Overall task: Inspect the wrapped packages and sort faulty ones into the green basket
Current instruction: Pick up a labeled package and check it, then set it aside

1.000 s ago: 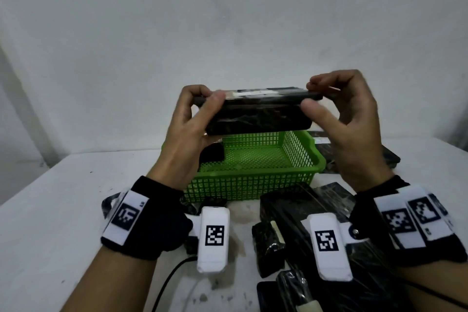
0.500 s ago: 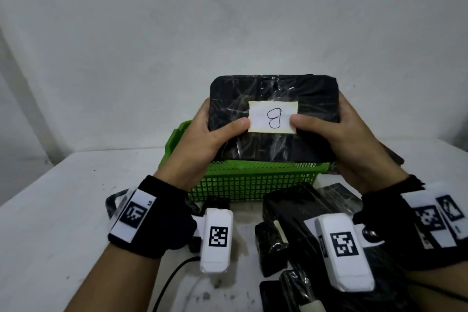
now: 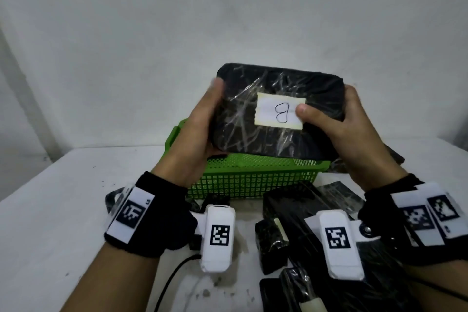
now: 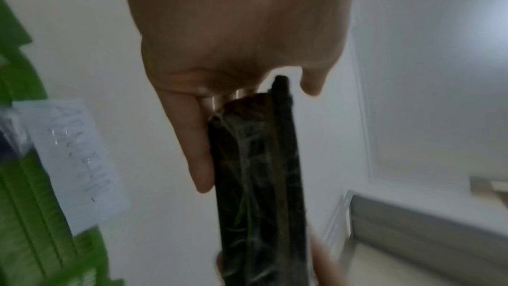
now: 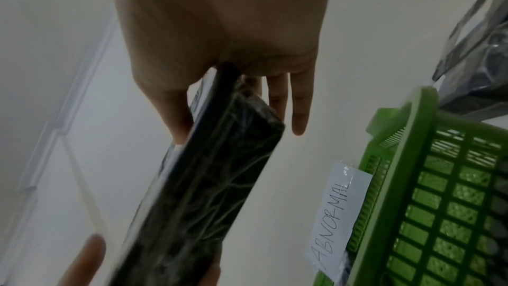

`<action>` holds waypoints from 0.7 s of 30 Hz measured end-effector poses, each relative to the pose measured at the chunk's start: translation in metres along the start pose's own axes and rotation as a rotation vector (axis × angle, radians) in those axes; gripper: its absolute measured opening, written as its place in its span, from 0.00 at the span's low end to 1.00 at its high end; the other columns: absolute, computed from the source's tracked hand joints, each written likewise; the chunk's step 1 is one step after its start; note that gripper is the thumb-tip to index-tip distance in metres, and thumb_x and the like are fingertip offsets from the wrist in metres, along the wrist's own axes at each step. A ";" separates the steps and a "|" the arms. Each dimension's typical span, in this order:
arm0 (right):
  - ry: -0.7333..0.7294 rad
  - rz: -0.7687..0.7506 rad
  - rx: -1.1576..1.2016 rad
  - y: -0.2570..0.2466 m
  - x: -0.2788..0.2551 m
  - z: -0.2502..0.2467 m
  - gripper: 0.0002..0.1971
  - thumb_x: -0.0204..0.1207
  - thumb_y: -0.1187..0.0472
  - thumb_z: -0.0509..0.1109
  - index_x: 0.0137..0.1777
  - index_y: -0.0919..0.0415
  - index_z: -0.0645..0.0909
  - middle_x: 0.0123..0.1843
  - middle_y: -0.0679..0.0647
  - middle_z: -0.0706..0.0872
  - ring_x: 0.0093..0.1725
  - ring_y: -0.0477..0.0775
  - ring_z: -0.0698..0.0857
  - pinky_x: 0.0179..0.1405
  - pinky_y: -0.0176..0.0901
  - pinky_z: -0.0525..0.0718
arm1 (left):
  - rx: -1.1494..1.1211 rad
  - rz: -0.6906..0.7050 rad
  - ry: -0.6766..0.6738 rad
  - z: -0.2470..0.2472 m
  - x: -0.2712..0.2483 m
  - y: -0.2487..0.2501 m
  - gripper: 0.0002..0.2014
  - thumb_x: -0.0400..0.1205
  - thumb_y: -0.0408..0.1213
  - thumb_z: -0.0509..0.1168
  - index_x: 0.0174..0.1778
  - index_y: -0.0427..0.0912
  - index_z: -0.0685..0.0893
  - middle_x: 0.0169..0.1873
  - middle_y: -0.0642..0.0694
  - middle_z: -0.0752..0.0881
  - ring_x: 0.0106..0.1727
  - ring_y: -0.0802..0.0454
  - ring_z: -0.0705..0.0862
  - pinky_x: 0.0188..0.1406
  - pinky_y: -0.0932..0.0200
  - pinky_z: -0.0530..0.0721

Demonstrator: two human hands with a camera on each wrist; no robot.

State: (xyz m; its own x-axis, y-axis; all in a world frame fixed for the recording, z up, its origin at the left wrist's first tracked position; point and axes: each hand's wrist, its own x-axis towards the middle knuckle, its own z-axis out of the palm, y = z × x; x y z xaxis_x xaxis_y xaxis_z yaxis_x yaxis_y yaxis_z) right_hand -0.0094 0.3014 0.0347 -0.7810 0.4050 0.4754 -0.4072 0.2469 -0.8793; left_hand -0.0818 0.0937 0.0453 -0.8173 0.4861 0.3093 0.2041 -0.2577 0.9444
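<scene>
Above the green basket (image 3: 253,182), a black wrapped package (image 3: 273,114) is held up, long axis left to right, its broad face toward the head camera. Crinkled clear film covers it, and a pale label (image 3: 278,111) reads "B". Left hand (image 3: 200,134) and right hand (image 3: 354,129) each grip one end. More black packages (image 3: 298,223) crowd the worktop (image 3: 63,210) below.

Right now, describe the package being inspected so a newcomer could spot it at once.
Find the green basket at the back of the white table. Above it, the left hand and right hand hold a flat black package up, facing the camera. Unlike the other black packages on the table, it shows a pale label marked B.
</scene>
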 end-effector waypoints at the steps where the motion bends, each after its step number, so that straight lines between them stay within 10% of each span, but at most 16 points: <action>1: -0.010 0.004 0.031 -0.001 0.000 0.000 0.35 0.61 0.43 0.79 0.69 0.49 0.75 0.56 0.44 0.91 0.54 0.43 0.92 0.50 0.42 0.89 | -0.090 -0.031 -0.022 -0.002 0.000 0.002 0.29 0.83 0.65 0.50 0.68 0.51 0.83 0.59 0.48 0.91 0.59 0.47 0.90 0.49 0.44 0.89; 7: -0.181 0.109 0.010 0.003 -0.001 -0.003 0.30 0.67 0.42 0.75 0.69 0.49 0.82 0.63 0.52 0.90 0.59 0.54 0.91 0.47 0.41 0.89 | -0.380 -0.196 -0.272 0.000 -0.005 -0.003 0.36 0.83 0.67 0.48 0.77 0.45 0.77 0.73 0.39 0.81 0.72 0.36 0.81 0.66 0.33 0.83; 10: -0.109 0.120 -0.231 0.007 0.000 -0.004 0.30 0.71 0.37 0.71 0.75 0.41 0.78 0.65 0.47 0.85 0.58 0.45 0.88 0.47 0.39 0.84 | -0.150 -0.099 -0.239 0.012 -0.005 -0.005 0.31 0.83 0.63 0.52 0.74 0.48 0.80 0.65 0.43 0.84 0.63 0.44 0.86 0.47 0.45 0.90; 14: -0.143 0.023 -0.241 -0.001 0.000 -0.003 0.18 0.82 0.44 0.68 0.70 0.40 0.82 0.64 0.46 0.88 0.60 0.47 0.89 0.52 0.48 0.90 | 0.025 0.045 -0.135 0.023 -0.006 -0.002 0.25 0.82 0.60 0.60 0.71 0.52 0.81 0.62 0.52 0.86 0.63 0.53 0.86 0.48 0.52 0.90; 17: -0.370 0.104 -0.144 -0.011 -0.003 -0.007 0.29 0.78 0.33 0.66 0.77 0.37 0.76 0.71 0.41 0.86 0.71 0.43 0.84 0.51 0.43 0.89 | 0.068 0.100 -0.079 0.023 -0.005 -0.003 0.28 0.76 0.60 0.60 0.70 0.53 0.82 0.60 0.55 0.87 0.61 0.57 0.86 0.44 0.58 0.89; 21: -0.598 0.097 -0.110 -0.014 -0.008 -0.009 0.53 0.59 0.32 0.82 0.82 0.21 0.56 0.84 0.45 0.73 0.82 0.44 0.72 0.71 0.61 0.82 | 0.118 0.119 -0.077 0.024 -0.005 -0.001 0.28 0.76 0.62 0.58 0.69 0.57 0.82 0.61 0.58 0.87 0.61 0.60 0.87 0.40 0.64 0.87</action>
State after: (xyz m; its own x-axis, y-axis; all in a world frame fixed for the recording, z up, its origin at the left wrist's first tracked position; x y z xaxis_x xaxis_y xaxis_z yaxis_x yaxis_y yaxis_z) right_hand 0.0067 0.3025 0.0433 -0.9554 -0.1258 0.2671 -0.2944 0.3363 -0.8946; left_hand -0.0649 0.1111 0.0458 -0.7412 0.5215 0.4227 0.3623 -0.2194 0.9059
